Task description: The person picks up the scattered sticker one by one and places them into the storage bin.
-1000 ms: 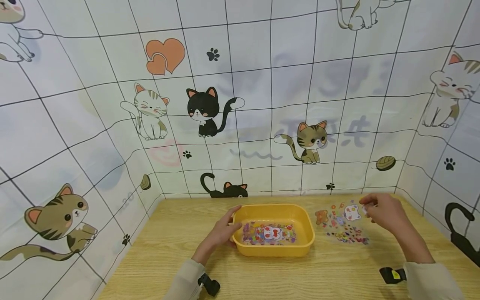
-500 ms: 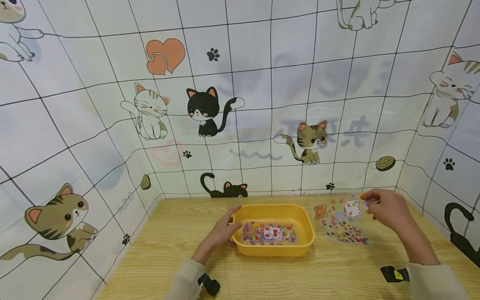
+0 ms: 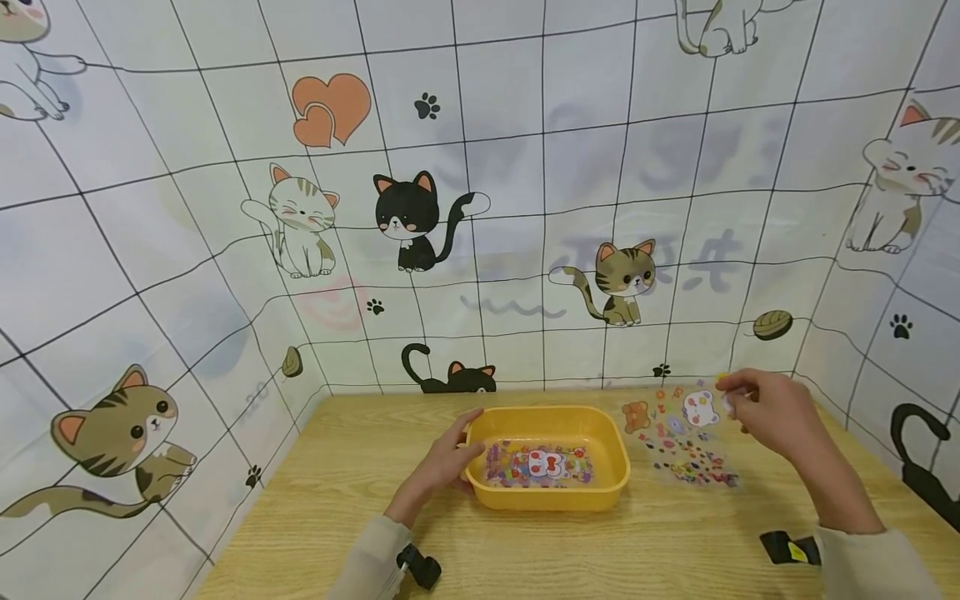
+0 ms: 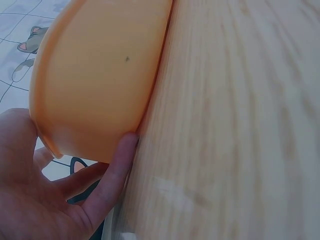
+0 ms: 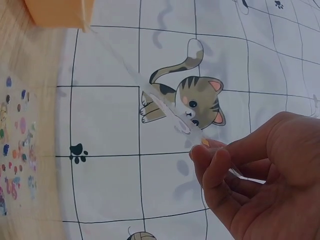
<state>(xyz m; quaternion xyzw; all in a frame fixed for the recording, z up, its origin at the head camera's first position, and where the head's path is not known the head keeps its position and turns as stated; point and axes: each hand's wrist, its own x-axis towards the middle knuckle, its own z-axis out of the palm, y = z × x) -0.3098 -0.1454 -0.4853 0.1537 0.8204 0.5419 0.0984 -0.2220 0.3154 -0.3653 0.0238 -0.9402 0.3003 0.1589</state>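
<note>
At the left end of a yellow plastic tub my left hand grips the wall, thumb over the rim. The left wrist view shows the fingers of that hand under the tub's outer side. A clear sticker sheet printed with a white bear and a brown bear is pinched at its right edge by my right hand. In the right wrist view this sheet is nearly edge-on, above the table, leading from the fingers of my right hand.
Inside the tub lies a colourful sticker sheet with a white character. Another clear sheet of small stickers lies on the wooden table, right of the tub. A white wall covering with cartoon cats surrounds the table.
My right hand has risen slightly, and the bear sticker sheet has shifted up and left, uncovering more of the small stickers beneath. The left hand and the tub have stayed put.
</note>
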